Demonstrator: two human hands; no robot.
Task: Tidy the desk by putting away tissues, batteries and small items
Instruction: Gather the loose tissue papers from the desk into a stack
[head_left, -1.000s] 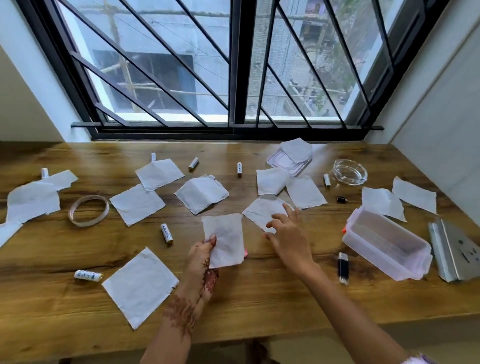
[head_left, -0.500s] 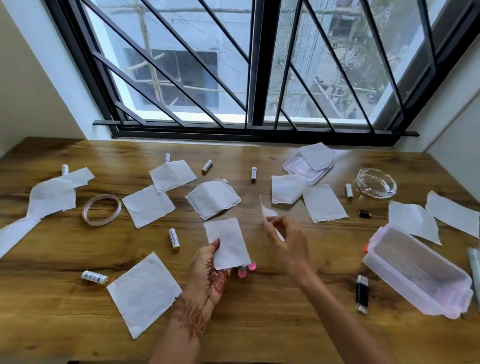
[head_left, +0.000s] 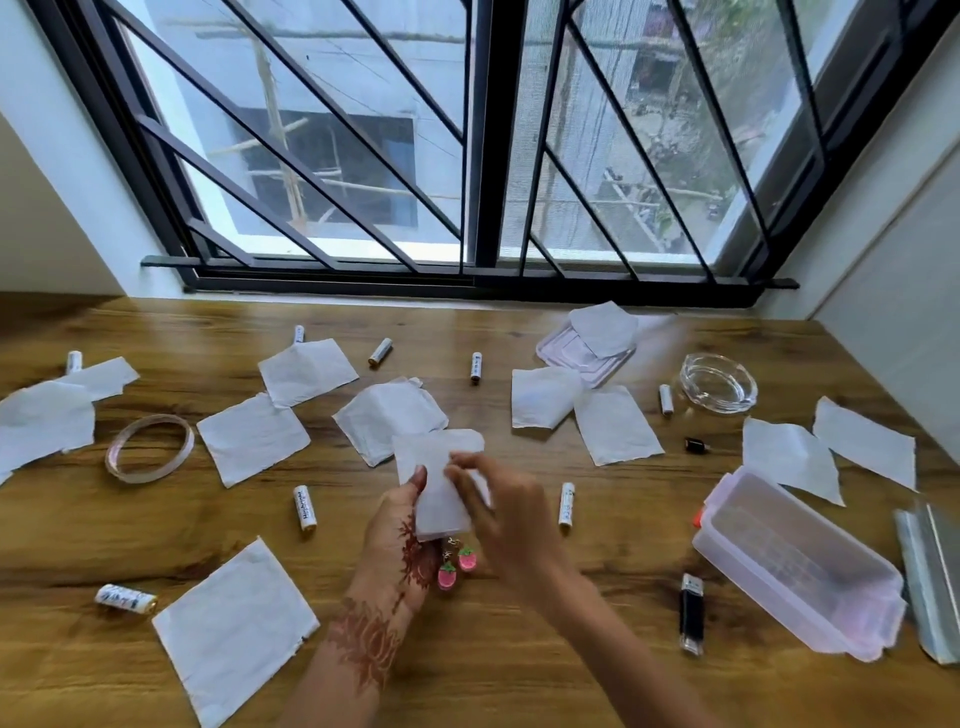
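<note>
Gripped the white tissue (head_left: 436, 467) in the left hand (head_left: 397, 551), fingers curled round its lower edge; pinched its top with the right hand (head_left: 511, 525). Held it above the tabletop (head_left: 104, 540), over two pink charms (head_left: 456, 567).

free: bare desk (head_left: 509, 670) front-centre | obstacles toward box (head_left: 769, 597): battery (head_left: 567, 503), black stick (head_left: 691, 613)

One white battery (head_left: 305, 507) bears black lettering along its side, seemingly "Hibright", though it is blurred. Print on the other batteries (head_left: 567, 504) is too small to read.
</note>
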